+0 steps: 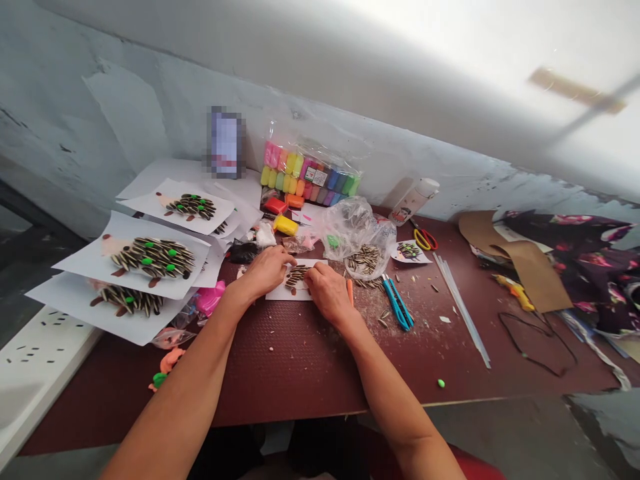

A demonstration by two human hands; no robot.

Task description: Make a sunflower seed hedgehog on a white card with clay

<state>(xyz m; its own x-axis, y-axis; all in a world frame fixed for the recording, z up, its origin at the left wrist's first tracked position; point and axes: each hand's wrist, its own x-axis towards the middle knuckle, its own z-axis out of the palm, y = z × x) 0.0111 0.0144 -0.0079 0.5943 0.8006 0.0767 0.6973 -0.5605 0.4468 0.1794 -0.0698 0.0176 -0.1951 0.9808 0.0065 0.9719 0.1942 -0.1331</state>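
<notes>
A small white card lies on the dark red table, with striped seeds set in a cluster on it and a brown dab below them. My left hand rests at the card's left side, fingers bent together near the top of the seeds; whatever they pinch is too small to make out. Over the card's right part is my right hand, its fingers curled in against the seeds, their tips partly hidden. Loose seeds spill from a clear plastic bag to the right of the card.
Finished-looking hedgehog sheets are stacked at left. Coloured clay packs lean at the wall. A blue cutter, scissors, clear sticks, a white bottle and a yellow glue gun lie or stand to the right.
</notes>
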